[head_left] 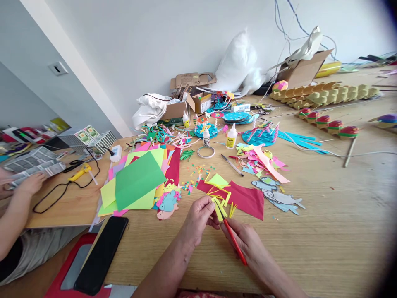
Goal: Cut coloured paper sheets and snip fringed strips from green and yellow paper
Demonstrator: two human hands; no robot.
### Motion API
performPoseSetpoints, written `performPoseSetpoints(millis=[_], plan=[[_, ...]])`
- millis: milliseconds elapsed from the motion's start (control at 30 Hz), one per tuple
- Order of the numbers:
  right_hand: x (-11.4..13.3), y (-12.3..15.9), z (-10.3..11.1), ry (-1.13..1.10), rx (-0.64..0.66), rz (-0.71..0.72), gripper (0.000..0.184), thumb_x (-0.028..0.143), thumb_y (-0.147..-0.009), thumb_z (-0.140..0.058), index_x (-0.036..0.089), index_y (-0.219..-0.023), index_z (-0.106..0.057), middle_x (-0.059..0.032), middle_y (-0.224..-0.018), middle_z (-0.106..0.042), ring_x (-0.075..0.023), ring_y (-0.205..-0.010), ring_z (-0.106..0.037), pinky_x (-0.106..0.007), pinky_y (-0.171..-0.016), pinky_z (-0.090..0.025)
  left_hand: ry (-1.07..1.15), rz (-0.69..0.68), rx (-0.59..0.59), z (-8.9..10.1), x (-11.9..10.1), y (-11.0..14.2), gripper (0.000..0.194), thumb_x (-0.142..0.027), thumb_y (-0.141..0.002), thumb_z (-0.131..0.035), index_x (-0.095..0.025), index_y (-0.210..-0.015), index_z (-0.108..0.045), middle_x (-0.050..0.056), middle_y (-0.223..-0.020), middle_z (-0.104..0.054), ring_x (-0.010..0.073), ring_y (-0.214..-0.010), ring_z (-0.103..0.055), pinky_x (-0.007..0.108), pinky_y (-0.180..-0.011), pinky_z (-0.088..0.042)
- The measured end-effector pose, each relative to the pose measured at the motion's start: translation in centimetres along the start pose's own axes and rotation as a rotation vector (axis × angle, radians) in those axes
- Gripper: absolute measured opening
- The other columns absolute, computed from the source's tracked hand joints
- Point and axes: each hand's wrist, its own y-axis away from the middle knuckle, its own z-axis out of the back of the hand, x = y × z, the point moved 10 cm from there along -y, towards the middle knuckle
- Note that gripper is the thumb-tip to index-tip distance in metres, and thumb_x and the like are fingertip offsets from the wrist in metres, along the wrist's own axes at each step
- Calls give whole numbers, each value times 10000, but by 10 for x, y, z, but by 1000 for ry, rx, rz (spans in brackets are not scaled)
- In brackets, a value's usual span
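Observation:
My left hand pinches a small piece of yellow paper between thumb and fingers. My right hand is wrapped round scissors with red handles, their dark blades lying against the yellow paper. Just beyond my hands is a dark red paper sheet with thin yellow paper strips and a lime paper piece on it. Grey paper fish rest to the right of that sheet. Pink and blue paper fish lie to the left.
Coloured paper sheets are stacked at left, near a black phone. Glue bottles, a tape roll, a pen and paper scraps lie farther back. Egg cartons stand back right. A co-worker's hand is at far left.

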Motion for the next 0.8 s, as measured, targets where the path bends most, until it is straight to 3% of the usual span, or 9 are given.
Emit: performPoseSetpoints(millis=[633, 800], plan=[[-22, -4, 3, -74, -3, -91, 405, 459, -838, -343, 168, -637, -540, -10, -606, -588, -165, -572, -534, -224, -524, -379, 65, 132, 28, -9, 18, -14, 249, -373, -703, -547, -145, -645, -463, -31, -544, -484, 61, -450, -451, 171, -420, -369], [-28, -4, 4, -188, -20, -164, 410, 518, -797, -379, 178, -608, -510, 17, -527, -498, -138, -500, -460, -224, -463, -350, 26, 98, 4, -5, 17, -17, 254, -378, -725, -530, -151, -646, -450, -29, -544, -484, 66, -462, -455, 172, -428, -383]])
